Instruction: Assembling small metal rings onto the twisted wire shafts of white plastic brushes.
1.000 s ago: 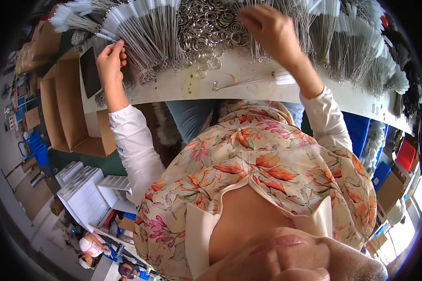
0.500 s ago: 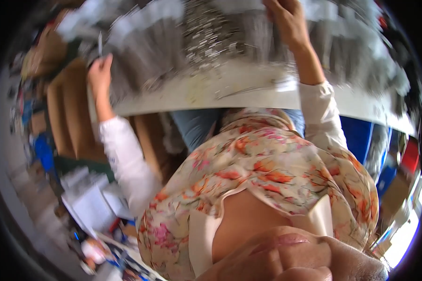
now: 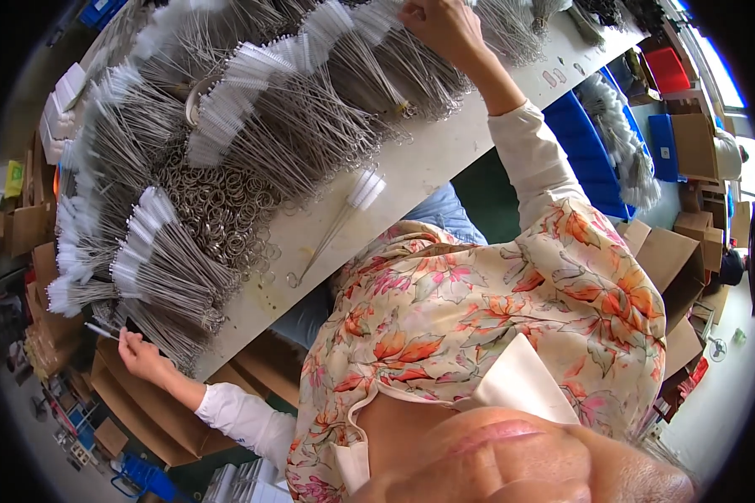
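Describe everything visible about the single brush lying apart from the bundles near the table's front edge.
The lone brush is a thin twisted-wire stem, metal by its look, with a white bristle head at one end and a small ring loop at the other. It lies flat and slanted on the pale table, head pointing toward the bundles, loop toward the person. It looks like more than one stem lying together, though I cannot tell. Neither hand touches it.

A single fisheye view looks steeply down from the person's head, tilted sideways, so the white table (image 3: pixel 445 159) runs diagonally across the upper frame. The chin and floral blouse (image 3: pixel 495 318) fill the near foreground; the floor curves away at the dark rim.
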`<state>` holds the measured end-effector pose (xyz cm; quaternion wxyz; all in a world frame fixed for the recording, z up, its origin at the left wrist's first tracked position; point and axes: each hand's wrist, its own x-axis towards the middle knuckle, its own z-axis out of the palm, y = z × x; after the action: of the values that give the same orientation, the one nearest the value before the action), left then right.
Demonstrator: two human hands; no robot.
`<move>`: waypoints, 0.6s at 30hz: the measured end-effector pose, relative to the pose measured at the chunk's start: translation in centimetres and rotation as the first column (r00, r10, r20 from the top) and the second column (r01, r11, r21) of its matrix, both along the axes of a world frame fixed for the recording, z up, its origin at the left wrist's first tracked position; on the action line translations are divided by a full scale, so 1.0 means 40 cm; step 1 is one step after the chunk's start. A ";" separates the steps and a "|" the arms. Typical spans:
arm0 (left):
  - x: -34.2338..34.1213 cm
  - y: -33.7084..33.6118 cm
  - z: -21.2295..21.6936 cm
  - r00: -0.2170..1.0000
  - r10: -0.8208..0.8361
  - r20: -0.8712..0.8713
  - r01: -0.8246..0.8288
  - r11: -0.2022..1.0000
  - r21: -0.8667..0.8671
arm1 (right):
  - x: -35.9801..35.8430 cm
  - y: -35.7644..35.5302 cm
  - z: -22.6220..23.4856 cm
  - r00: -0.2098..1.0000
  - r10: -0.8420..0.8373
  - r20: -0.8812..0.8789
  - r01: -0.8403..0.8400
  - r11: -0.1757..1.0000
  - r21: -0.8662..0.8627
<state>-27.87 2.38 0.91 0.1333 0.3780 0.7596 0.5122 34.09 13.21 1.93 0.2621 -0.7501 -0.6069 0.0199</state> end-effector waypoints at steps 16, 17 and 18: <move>0.238 0.011 0.123 0.967 -0.226 0.116 0.230 0.973 -0.024 | 0.359 0.045 0.077 0.813 0.029 0.582 -0.398 0.757 0.519; 0.234 0.004 0.124 0.970 -0.214 0.113 0.218 0.976 -0.022 | 0.392 0.059 0.062 0.996 0.072 0.049 -0.086 0.883 0.461; 0.232 0.001 0.120 0.963 -0.217 0.162 0.220 0.976 0.000 | 0.416 0.073 0.041 0.871 -0.018 -0.491 0.142 0.966 0.217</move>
<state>-18.58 2.44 5.69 0.2534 0.4156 0.7046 0.5164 50.73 16.12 3.57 0.4973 -0.7074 -0.4875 0.1209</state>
